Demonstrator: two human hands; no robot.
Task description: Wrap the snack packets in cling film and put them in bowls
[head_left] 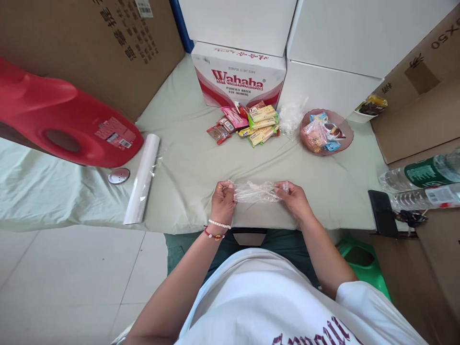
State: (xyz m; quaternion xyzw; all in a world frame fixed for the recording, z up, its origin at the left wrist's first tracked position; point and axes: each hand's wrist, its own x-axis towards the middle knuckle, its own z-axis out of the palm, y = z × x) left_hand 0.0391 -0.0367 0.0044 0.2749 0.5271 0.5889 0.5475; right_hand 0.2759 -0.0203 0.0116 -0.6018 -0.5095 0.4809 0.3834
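A crumpled piece of clear plastic film [256,192] is stretched between my two hands, low over the front of the cloth-covered table [187,172]. My left hand [223,199] pinches its left end, with two bracelets on the wrist. At the other end, my right hand [293,199] pinches the film between thumb and fingers. Farther back lies a pile of wrapped snacks [247,122], beside a crumpled clump of clear plastic [292,116]. A pink glass bowl [309,146] holds more small packets.
On the left stand a large red jug [82,120], a white roll of film [143,179] and a round tin [119,176]. A Wahaha carton [239,79] backs the table. Plastic bottles [427,172] and a black phone-like object [383,213] lie at the right edge.
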